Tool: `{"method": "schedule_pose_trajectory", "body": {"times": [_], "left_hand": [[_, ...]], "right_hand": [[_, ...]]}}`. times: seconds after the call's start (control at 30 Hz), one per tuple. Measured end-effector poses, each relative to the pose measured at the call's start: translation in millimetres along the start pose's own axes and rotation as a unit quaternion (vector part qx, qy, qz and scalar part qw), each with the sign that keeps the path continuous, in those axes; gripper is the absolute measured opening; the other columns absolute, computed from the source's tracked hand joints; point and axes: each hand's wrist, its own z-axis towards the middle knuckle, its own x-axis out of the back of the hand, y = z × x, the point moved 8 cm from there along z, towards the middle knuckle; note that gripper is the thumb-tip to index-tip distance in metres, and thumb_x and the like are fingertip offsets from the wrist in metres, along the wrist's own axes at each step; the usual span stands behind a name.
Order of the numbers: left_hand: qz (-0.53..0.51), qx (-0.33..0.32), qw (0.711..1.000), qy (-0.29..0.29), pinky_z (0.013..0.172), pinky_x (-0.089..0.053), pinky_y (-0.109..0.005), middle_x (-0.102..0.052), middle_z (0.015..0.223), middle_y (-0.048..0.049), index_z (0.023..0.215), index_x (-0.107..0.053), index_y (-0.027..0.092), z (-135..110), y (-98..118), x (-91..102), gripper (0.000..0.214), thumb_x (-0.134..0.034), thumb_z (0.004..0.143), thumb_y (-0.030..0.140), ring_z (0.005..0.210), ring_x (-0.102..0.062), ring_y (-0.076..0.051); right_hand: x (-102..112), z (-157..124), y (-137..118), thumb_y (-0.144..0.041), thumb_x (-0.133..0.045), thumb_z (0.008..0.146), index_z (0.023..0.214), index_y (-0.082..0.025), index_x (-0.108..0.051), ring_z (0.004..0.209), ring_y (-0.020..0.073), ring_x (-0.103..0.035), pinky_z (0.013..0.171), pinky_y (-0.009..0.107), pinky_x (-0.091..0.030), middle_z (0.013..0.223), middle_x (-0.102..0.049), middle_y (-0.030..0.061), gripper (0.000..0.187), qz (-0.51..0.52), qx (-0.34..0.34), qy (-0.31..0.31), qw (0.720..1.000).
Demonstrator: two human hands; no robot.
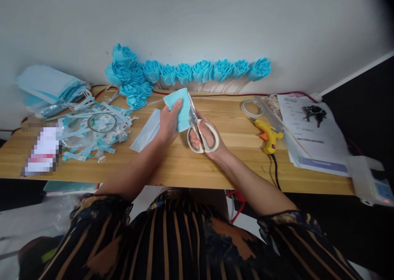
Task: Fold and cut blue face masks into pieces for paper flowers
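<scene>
Left hand (168,127): pinched my floppy, featherlight pale-blue fabric sheet (184,102) low down.
Right hand (220,152): clasped my white-handled metal scissors (195,123).

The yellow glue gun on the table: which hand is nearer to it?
Right. The right hand, gripping the scissors, is beside the glue gun, with bare table between them. The left hand, holding a blue sheet, is farther off, beyond the right one.
</scene>
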Motion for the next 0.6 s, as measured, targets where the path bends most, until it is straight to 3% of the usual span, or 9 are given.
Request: {"method": "schedule_pose_trajectory", "body": {"times": [0.3, 0.43, 0.6], "left_hand": [[-0.024, -0.005, 1.0, -0.006, 0.069, -0.056, -0.028, -0.071, 0.08, 0.0002, 0.09, -0.069, 0.017, -1.1, 3.7, -1.1, 0.038, -0.087, 0.079, 0.049, 0.069, -0.067, -0.013], [-0.058, 0.0, 0.998, -0.002, 0.065, -0.054, -0.023, -0.07, 0.075, 0.0029, 0.085, -0.068, 0.016, -3.1, 6.8, -2.6, 0.043, -0.093, 0.071, 0.049, 0.064, -0.064, -0.01], [-0.062, 0.016, 0.998, 0.009, 0.064, -0.054, -0.023, -0.068, 0.07, 0.0032, 0.083, -0.066, 0.018, -1.6, 4.9, -0.7, 0.04, -0.092, 0.073, 0.048, 0.066, -0.067, -0.012]], "right_hand": [[-6.5, 0.5, 2.4, -0.082, -0.065, 0.084, 0.139, -0.023, -0.049, 0.045, 0.0108, -0.05, 0.041, 0.025, -0.041, 0.062, -0.058, -0.008, 0.082, 0.002, -0.005, -0.073, 0.997], [-7.7, 1.1, 1.2, -0.081, -0.063, 0.087, 0.137, -0.023, -0.049, 0.045, 0.0113, -0.051, 0.041, 0.025, -0.04, 0.062, -0.059, -0.0077, 0.078, 0.0, -0.001, -0.09, 0.996], [-6.5, 1.7, 3.4, -0.079, -0.065, 0.087, 0.137, -0.024, -0.048, 0.044, 0.012, -0.049, 0.04, 0.025, -0.04, 0.062, -0.061, -0.0073, 0.075, 0.008, -0.011, -0.091, 0.996]]}}
